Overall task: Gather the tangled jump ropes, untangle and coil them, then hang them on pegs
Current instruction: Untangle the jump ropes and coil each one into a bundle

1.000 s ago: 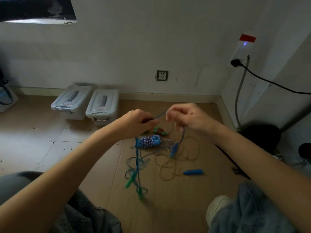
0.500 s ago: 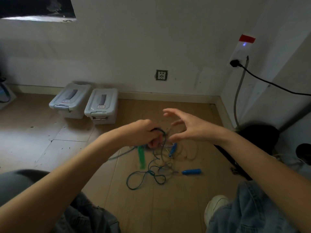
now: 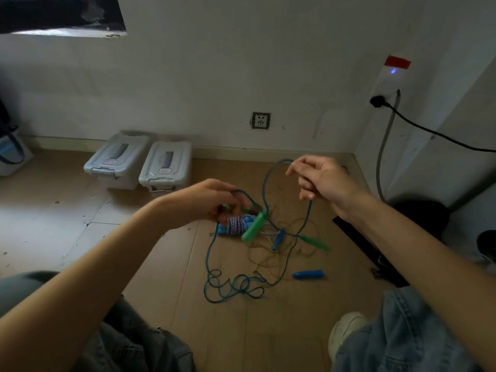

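A thin blue jump rope (image 3: pixel 208 253) runs from my left hand (image 3: pixel 206 201) up to my right hand (image 3: pixel 322 181) and down into loose loops on the floor. My left hand pinches the cord above a green handle (image 3: pixel 253 226) that hangs from it. My right hand, raised to the right, grips a loop of the same cord. A second green handle (image 3: pixel 315 241) hangs lower right. Under my hands lies a coiled blue-and-white braided rope (image 3: pixel 237 225). A thin tan rope (image 3: pixel 271 253) sprawls around it, and a loose blue handle (image 3: pixel 308 274) lies on the floor.
Two grey lidded boxes (image 3: pixel 166 165) stand by the back wall at left. A wall socket (image 3: pixel 261 120) sits above the skirting. A black cable (image 3: pixel 429 132) runs from a plug on the right wall. My knees in jeans and a white shoe (image 3: pixel 346 328) are at the bottom.
My right hand, open half a second ago, has closed on the blue cord and lifted it up and right. The rope is now drawn out between both hands, green handle dangling.
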